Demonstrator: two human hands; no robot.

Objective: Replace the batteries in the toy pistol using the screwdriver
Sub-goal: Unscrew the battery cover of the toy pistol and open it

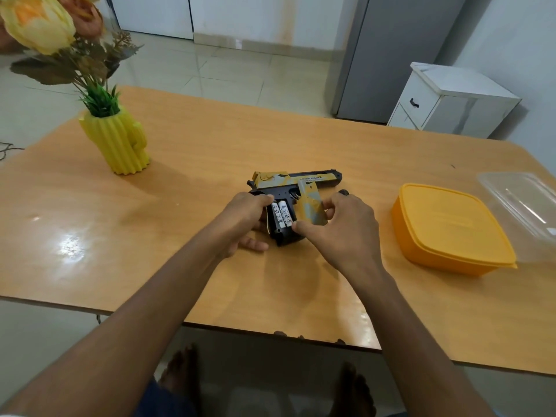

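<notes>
The yellow-and-black toy pistol (296, 180) lies on its side in the middle of the wooden table (210, 152), barrel pointing right. Its grip compartment is open, with two white batteries (281, 216) side by side inside. My left hand (245, 225) holds the grip from the left. Between the thumb and fingers of my right hand (343, 233) is the yellow-grey battery cover (311, 206), tilted just right of the batteries. A small dark tip (343, 192) shows behind my right hand; I cannot tell whether it is the screwdriver.
A yellow plastic container (448, 230) stands to the right, with a clear lid (523, 203) beyond it. A yellow cactus-shaped vase (120, 142) with flowers stands at the back left. The table's near edge (270, 329) lies below my forearms.
</notes>
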